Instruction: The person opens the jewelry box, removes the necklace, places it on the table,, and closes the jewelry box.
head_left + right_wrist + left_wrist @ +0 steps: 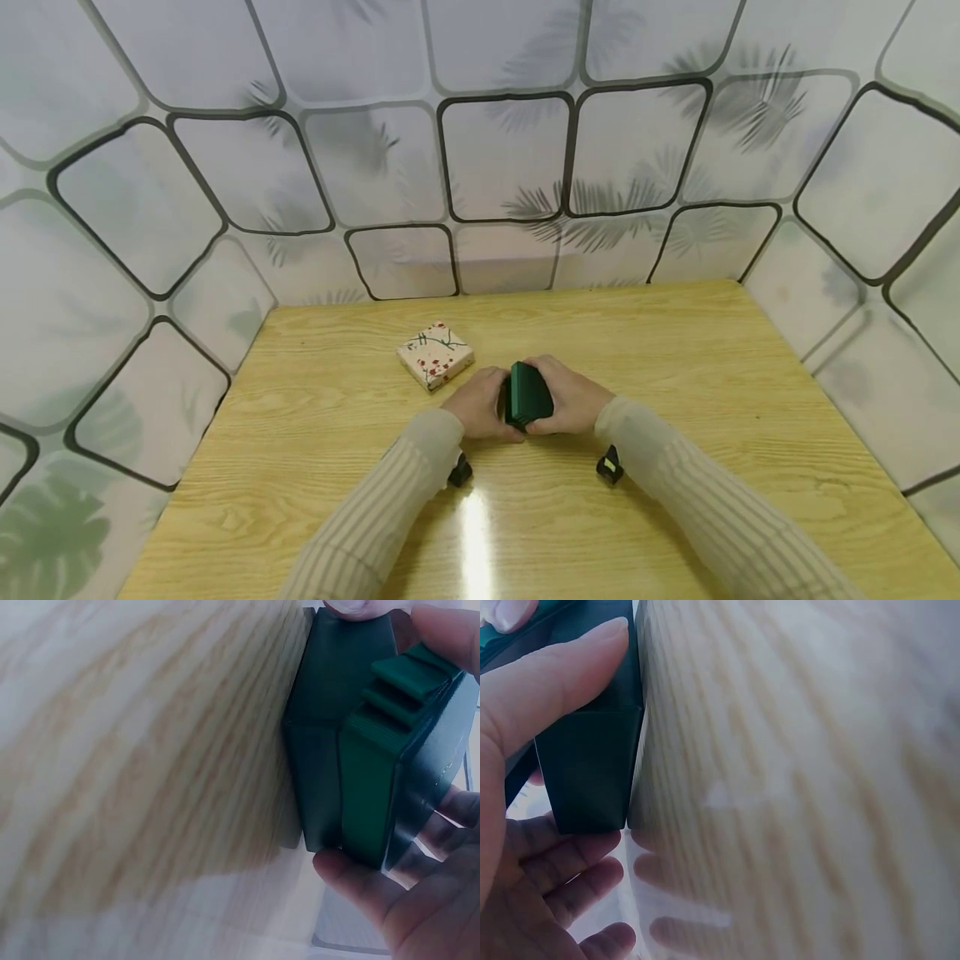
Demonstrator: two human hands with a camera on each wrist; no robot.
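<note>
Pinching the dk green box (592,769) btwn thumb & fingers w/ our L hand (480,404), we also grip the brighter green piece (367,802) end to end w/ our R hand (573,396). It's tilted, touching the box, approx. mid-table (322,400), nearer us & R of the floral box (435,357).

A: "Your left arm (378,508) and right arm (720,508) both reach forward, angling inward. How is your left hand (477,403) set?"

B: "Pinching — your left thumb (562,682) lies across from your bent left fingers (589,887)."

A: "And your right hand (573,397)?"

B: "Gripping too — right thumb (450,634) on one side, right fingers (358,883) on the other. Your hands face each other, thumb tips close together."
</note>
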